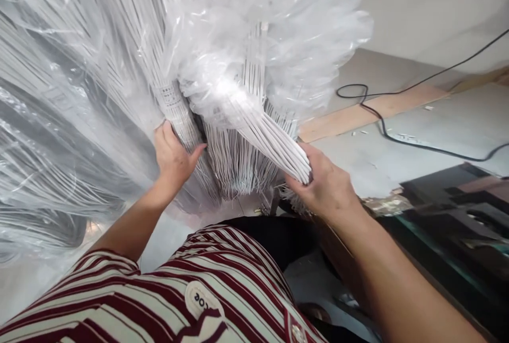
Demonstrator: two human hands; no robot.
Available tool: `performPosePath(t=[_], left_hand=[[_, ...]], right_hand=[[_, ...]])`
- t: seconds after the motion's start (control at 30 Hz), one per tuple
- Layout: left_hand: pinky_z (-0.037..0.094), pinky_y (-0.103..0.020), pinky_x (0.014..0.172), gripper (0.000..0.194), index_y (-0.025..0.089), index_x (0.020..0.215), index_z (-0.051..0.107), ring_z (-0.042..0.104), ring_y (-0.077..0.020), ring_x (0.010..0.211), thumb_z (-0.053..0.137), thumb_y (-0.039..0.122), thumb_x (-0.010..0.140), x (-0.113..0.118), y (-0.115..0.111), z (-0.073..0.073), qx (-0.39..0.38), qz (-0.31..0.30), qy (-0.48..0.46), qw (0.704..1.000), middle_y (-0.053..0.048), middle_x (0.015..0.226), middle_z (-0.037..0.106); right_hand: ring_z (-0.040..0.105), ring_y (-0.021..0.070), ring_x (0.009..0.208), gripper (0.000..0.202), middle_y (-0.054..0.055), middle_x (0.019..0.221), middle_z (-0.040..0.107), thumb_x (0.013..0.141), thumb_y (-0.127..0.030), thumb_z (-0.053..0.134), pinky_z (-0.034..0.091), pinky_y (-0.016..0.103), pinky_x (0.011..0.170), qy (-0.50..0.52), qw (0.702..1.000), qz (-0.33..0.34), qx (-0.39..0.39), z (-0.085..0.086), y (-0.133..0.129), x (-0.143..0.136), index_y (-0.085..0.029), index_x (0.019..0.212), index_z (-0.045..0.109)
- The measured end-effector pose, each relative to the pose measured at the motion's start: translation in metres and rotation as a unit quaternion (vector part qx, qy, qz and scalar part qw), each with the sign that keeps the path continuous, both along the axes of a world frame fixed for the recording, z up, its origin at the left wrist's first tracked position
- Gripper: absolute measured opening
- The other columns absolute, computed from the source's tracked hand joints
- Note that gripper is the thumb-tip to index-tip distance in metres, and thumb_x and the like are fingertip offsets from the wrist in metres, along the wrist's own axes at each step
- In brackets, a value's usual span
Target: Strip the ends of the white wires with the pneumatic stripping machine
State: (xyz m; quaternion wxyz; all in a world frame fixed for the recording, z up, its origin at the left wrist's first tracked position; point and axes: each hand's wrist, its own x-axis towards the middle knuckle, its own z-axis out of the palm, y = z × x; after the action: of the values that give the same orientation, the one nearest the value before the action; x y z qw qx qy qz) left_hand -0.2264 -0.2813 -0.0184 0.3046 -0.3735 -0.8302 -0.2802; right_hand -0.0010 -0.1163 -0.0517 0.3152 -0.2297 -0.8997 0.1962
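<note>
My right hand (pixel 328 184) is closed round the end of a bundle of thin white wires (pixel 274 144). This bundle slants down to the right out of clear plastic wrapping (pixel 222 75). My left hand (pixel 173 155) grips a second bundle of wires (pixel 185 120) wrapped in plastic with a printed label (pixel 169 96), its fingers on the left side and its thumb stretched across to the right. Between my hands hang more white wires (pixel 238 163), their loose ends pointing down toward me.
Several plastic-wrapped wire bundles (pixel 47 136) fill the left side. A black cable (pixel 384 125) loops over the pale floor at the right, near a flat tan strip (pixel 377 110). Dark equipment (pixel 457 216) stands at the lower right. Small white scraps lie on the floor.
</note>
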Motion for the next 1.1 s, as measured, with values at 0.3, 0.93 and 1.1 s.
performPosePath(t=[0.3, 0.93, 1.1], left_hand=[[0.022, -0.051, 0.099, 0.082, -0.008, 0.131, 0.016, 0.025, -0.0381, 0.123, 0.056, 0.034, 0.072, 0.0, 0.017, -0.015, -0.016, 0.0, 0.031, 0.999, -0.033, 0.128, 0.03], [0.049, -0.028, 0.058, 0.058, 0.02, 0.109, 0.041, 0.058, -0.0186, 0.072, 0.067, 0.014, 0.058, 0.122, -0.002, 0.03, 0.119, -0.208, -0.288, 0.927, -0.004, 0.09, 0.058], [0.05, -0.034, 0.062, 0.052, 0.019, 0.104, 0.041, 0.058, -0.0227, 0.076, 0.069, 0.023, 0.061, 0.147, 0.048, 0.046, 0.111, -0.338, -0.347, 0.868, -0.008, 0.09, 0.056]], right_hand=[[0.057, 0.0306, 0.096, 0.058, 0.011, 0.112, 0.057, 0.069, -0.021, 0.054, 0.046, 0.039, 0.076, 0.011, 1.0, 0.012, 0.007, -0.002, -0.005, 0.009, -0.019, 0.125, 0.037], [0.047, 0.0311, 0.11, 0.055, 0.014, 0.118, 0.053, 0.072, -0.035, 0.058, 0.037, 0.047, 0.089, 0.041, 0.981, 0.096, -0.161, -0.024, 0.011, -0.011, -0.017, 0.122, 0.044], [0.056, 0.0273, 0.097, 0.065, 0.009, 0.1, 0.062, 0.058, -0.046, 0.067, 0.045, 0.038, 0.08, 0.125, 0.873, 0.234, -0.409, -0.008, -0.033, 0.002, -0.018, 0.115, 0.052]])
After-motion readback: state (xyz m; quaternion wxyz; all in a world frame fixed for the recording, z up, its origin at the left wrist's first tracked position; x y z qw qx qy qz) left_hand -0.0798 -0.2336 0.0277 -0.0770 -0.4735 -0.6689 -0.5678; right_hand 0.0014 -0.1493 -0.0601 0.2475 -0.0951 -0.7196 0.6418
